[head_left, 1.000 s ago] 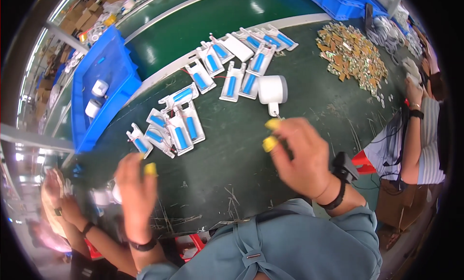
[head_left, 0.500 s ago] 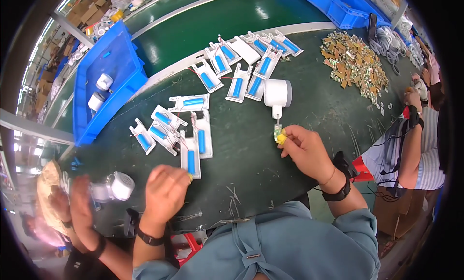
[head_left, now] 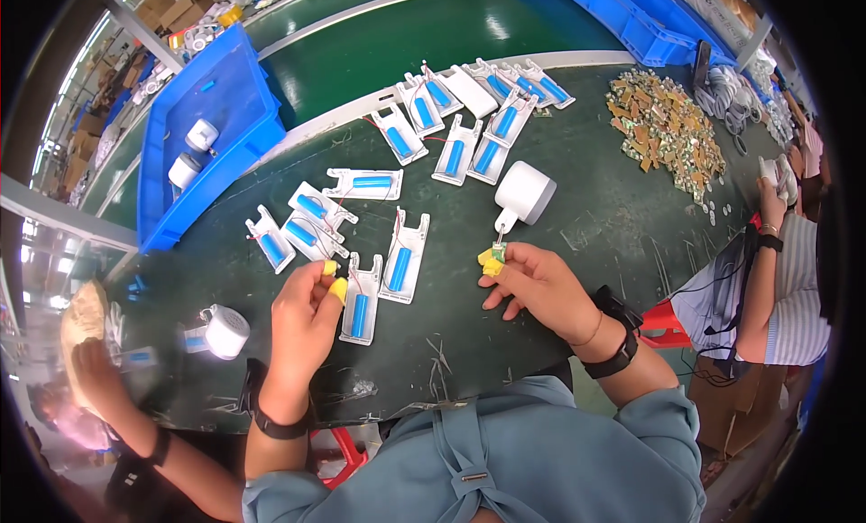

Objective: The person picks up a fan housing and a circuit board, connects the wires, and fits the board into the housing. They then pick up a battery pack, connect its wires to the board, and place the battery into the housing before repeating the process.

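The small circuit board (head_left: 499,251) is pinched between the yellow-taped thumb and forefinger of the right hand (head_left: 546,293), with no gap left around it and the other fingers loosely curled. By a short link it is joined to the white drum-shaped device (head_left: 523,194), which lies just beyond the fingertips. Half a second ago the drum was seen standing straighter above the board; it is now tilted, so board and drum appear to be handled as one linked piece.

The left hand (head_left: 302,320) has been shifted from the lower end of the near white holder (head_left: 363,284) to its left edge. That holder, overlapped with the tall holder (head_left: 408,239) before, has been drawn apart from it, and the blue cells in both are left in fuller view. The left thumb and forefinger are nearly together; whether a thin wire is held, or the holder touched, cannot be told.

Farther out, more holders with blue cells (head_left: 456,153) are spread across the dark table (head_left: 595,189). A heap of boards (head_left: 667,130) is seen at the far right, and a blue tub (head_left: 221,175) at the left.
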The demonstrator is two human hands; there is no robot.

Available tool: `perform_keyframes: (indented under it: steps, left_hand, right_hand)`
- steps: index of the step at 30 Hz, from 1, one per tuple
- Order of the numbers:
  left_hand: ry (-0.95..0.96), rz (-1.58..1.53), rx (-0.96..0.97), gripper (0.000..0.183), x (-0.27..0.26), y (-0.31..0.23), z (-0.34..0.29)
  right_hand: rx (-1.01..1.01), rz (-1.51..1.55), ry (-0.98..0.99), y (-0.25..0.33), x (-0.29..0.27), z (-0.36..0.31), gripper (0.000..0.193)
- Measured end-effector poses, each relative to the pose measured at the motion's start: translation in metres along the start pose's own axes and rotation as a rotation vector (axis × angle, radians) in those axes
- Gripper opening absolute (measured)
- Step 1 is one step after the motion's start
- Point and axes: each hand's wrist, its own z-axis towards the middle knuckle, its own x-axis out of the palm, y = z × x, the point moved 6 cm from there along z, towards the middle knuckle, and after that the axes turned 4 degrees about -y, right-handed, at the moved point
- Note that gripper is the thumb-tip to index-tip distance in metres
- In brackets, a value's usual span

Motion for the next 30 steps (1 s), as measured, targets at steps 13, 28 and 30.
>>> perform_keyframes:
  steps: [13,28,30]
  left_hand:
    - [0.232,0.316,0.425,0.019,-0.004,-0.030,-0.025]
    - [0.469,-0.146,0.368,0.014,0.081,-0.058,-0.024]
    - [0.452,-0.164,0.352,0.014,0.084,-0.055,-0.023]
  right_hand:
    - [-0.027,0.019,0.148,-0.014,0.010,-0.004,0.019]
    - [-0.048,0.076,0.169,-0.021,0.023,-0.017,0.014]
    - [-0.067,-0.018,0.170,-0.019,0.025,-0.018,0.014]
